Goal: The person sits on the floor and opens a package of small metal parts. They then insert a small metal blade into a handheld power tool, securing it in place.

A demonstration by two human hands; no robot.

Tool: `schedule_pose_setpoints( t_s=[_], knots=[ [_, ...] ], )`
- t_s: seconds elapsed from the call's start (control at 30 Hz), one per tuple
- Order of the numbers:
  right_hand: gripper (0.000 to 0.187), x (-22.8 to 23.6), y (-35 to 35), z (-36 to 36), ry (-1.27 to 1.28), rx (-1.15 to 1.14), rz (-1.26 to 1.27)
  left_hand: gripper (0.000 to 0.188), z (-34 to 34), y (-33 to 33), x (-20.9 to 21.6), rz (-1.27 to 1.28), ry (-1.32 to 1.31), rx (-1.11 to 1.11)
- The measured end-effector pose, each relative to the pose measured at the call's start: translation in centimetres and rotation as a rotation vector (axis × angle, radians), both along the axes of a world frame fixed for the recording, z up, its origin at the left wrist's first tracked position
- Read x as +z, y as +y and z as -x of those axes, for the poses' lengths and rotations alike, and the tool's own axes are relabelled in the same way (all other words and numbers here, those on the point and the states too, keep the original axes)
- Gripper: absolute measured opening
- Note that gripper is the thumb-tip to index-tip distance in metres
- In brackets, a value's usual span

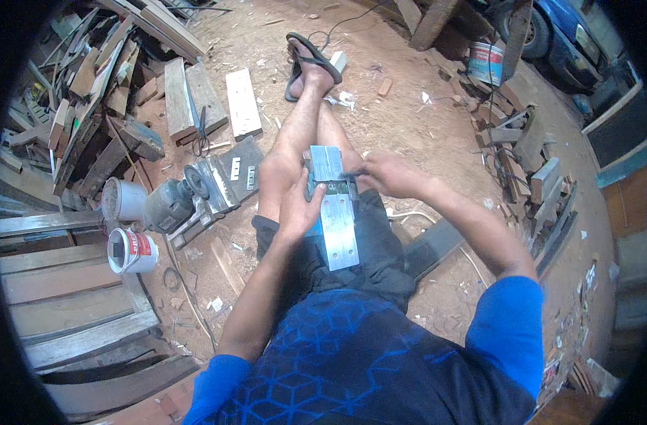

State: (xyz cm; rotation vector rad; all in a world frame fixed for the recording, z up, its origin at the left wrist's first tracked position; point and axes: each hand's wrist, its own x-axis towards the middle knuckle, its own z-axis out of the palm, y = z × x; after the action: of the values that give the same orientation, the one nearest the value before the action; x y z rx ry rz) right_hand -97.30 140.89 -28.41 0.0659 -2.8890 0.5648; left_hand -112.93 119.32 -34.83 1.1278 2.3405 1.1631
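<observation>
A power hand planer (340, 230) lies upturned on my lap, its two silvery sole plates facing up and a dark slot across between them. Small holes show in the longer, nearer plate. My left hand (300, 209) is closed round the planer's left side, thumb at the slot. On the other side my right hand (393, 176) has its fingers bent together beside the slot, pinching a small dark piece too small to name. Part of the planer's body is hidden under the plates and my left hand.
Left of my legs stands a bench grinder (169, 205), near a white bucket (132, 251) and a grey bucket (123, 198). Pliers (201, 134) lie by boards (243, 104). Scrap wood (89, 92) is heaped at far left, more offcuts (539, 177) at right. Cables cross the ground.
</observation>
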Motion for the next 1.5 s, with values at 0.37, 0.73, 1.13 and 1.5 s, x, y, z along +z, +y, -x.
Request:
schedule_pose_setpoints(
  t_s=[0.37, 0.73, 1.13, 1.5],
  knots=[
    [0.029, -18.6, -0.4, -1.6, 0.209, -0.949, 0.116, 0.033, -1.0, -0.9, 0.9, -0.168, 0.121, 0.144],
    [0.027, -11.8, -6.8, 1.0, 0.357, -0.684, 0.703, 0.038, -2.7, -2.0, 0.3, -0.137, 0.146, 0.140],
    [0.037, -10.9, -7.2, 0.2, 0.309, -0.623, 0.755, 0.044, -2.9, -2.8, -0.6, -0.237, 0.033, 0.022],
    [0.037, -12.3, -6.7, 0.4, 0.343, -0.604, 0.763, 0.042, -2.6, -2.9, -0.7, -0.200, 0.022, -0.020]
  ],
)
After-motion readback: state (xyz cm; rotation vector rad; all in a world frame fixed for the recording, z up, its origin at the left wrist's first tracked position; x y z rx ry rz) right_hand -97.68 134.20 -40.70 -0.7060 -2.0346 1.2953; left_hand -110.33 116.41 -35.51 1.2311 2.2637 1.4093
